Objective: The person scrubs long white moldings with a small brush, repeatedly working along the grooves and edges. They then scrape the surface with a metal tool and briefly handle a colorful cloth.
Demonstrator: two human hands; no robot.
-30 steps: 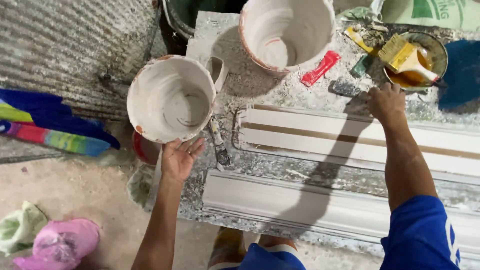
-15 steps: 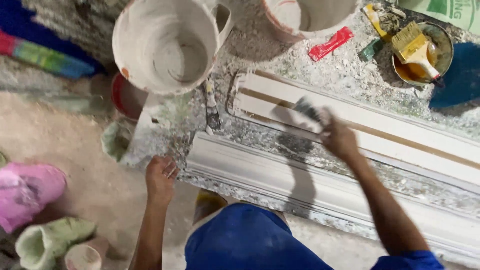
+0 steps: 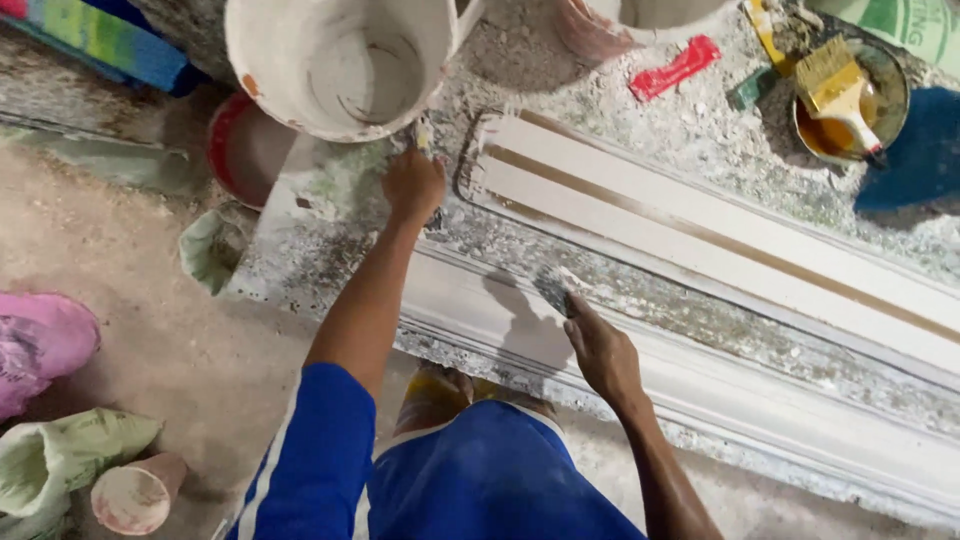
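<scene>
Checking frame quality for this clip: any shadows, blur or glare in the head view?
Head view: hard shadow of the right hand falls on the white moulding; left hand slightly soft; bucket cut off at the top edge; no strong glare.

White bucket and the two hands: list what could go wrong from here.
The white bucket overhangs the bench edge just above the left hand; a bump might tip it off. The right hand presses a small tool on the near white moulding; a slip could gouge its surface.
</scene>
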